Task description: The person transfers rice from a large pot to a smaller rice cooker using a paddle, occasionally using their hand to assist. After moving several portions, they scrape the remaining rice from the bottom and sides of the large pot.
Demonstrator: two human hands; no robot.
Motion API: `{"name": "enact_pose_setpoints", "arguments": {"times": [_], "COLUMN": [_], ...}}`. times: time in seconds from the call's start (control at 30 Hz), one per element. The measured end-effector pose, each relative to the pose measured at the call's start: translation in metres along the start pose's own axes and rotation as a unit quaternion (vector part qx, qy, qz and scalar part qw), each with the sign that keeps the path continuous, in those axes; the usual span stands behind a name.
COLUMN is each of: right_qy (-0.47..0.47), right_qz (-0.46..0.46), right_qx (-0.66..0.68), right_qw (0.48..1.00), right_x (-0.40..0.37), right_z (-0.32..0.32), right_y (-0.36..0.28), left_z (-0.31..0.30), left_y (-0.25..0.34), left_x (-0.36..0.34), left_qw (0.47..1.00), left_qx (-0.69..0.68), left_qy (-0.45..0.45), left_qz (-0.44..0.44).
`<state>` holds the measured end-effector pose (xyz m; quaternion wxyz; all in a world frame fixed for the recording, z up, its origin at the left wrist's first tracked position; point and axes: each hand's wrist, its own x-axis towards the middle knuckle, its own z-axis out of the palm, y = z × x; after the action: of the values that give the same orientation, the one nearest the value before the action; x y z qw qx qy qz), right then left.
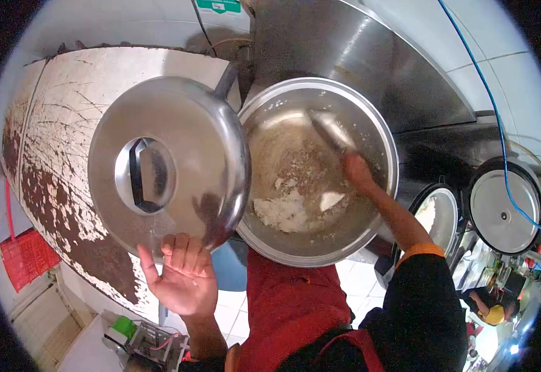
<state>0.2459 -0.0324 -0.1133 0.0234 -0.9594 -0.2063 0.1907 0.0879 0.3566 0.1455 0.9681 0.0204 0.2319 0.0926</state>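
Note:
A large metal pot (382, 204) has white rice (283, 214) heaped at its near side and grains scattered over its bottom and wall. My right hand (358, 172) reaches inside, its fingers closed around a grey rice paddle (327, 129) that points toward the far wall. Left of the pot lies a big round metal lid (190, 142) with a black handle (139, 177), over the worn tabletop. My left hand (183, 273) is at the lid's near rim, palm up, thumb spread and fingers slightly bent, holding nothing.
At right stands a smaller cooker (436, 214) with white contents, beside its raised round lid (505, 201). A blue cable (490, 93) hangs there. A red basket (30, 257) is at far left. Another person (496, 310) is at lower right.

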Motion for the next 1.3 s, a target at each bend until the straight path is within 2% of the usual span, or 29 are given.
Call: {"name": "enact_pose_setpoints", "arguments": {"times": [0.03,0.1,0.17,0.27,0.3,0.33,0.4,0.5,0.6,0.63,0.7,0.77,0.8,0.87,0.97,1.03,1.2,1.27,1.3], "right_qy": [-0.002,-0.031,-0.207,-0.22,-0.149,-0.151,-0.206,-0.28,-0.25,-0.262,-0.162,-0.243,-0.243,-0.17,-0.166,-0.173,-0.199,-0.206,-0.232], "right_qz": [0.002,0.011,-0.137,-0.138,-0.144,-0.145,-0.133,-0.115,-0.102,-0.078,-0.064,0.038,0.037,-0.117,-0.14,-0.136,-0.076,-0.113,-0.109], "right_qx": [-0.001,0.129,0.022,0.068,0.025,0.029,0.013,-0.022,-0.016,-0.061,-0.091,-0.137,-0.135,-0.073,-0.016,0.023,0.11,0.193,0.187], "right_qw": [1.0,0.991,0.969,0.963,0.978,0.977,0.969,0.953,0.963,0.96,0.98,0.96,0.96,0.976,0.976,0.975,0.971,0.953,0.948], "right_x": [-0.003,-0.004,-0.044,-0.053,-0.044,-0.041,-0.036,-0.029,-0.054,-0.05,-0.056,-0.033,-0.028,-0.022,-0.007,-0.002,0.007,0.001,0.001], "right_z": [0.023,0.09,0.033,-0.001,0.007,0.023,0.022,0.004,-0.048,-0.054,-0.033,-0.083,-0.072,-0.034,0.004,0.024,0.011,0.007,0.015], "right_y": [0.006,0.017,-0.07,-0.092,-0.073,-0.068,-0.08,-0.094,-0.107,-0.089,-0.022,-0.027,-0.026,-0.021,-0.059,-0.088,-0.106,-0.104,-0.1], "left_z": [0.001,0.006,0.011,0.017,0.016,0.013,0.013,0.017,0.004,-0.002,-0.016,-0.023,-0.025,-0.029,-0.029,-0.032,-0.04,-0.039,-0.05], "left_y": [-0.002,-0.006,-0.013,-0.014,-0.013,-0.012,-0.014,-0.018,-0.007,-0.001,0.012,0.017,0.018,0.017,0.017,0.018,0.013,0.004,0.006], "left_x": [0.0,0.005,0.008,0.008,0.009,0.01,0.01,0.012,0.01,0.007,0.003,0.001,0.001,0.001,-0.004,-0.008,-0.001,0.0,0.007], "left_qw": [1.0,1.0,1.0,1.0,1.0,1.0,1.0,0.999,1.0,0.999,0.994,0.994,0.994,0.994,0.994,0.99,0.981,0.972,0.974], "left_qx": [-0.01,-0.021,-0.021,-0.019,-0.017,-0.015,-0.012,-0.028,0.004,0.023,0.088,0.076,0.059,0.057,0.059,0.099,0.161,0.207,0.204], "left_qy": [0.001,-0.004,-0.01,-0.02,-0.018,-0.014,-0.009,0.011,-0.001,0.0,-0.017,0.013,0.038,0.046,0.04,0.005,-0.054,0.026,-0.061], "left_qz": [0.008,0.013,-0.004,-0.016,-0.012,0.004,0.016,-0.012,0.005,0.035,0.066,0.075,0.085,0.084,0.081,0.102,0.096,0.107,0.08]}}
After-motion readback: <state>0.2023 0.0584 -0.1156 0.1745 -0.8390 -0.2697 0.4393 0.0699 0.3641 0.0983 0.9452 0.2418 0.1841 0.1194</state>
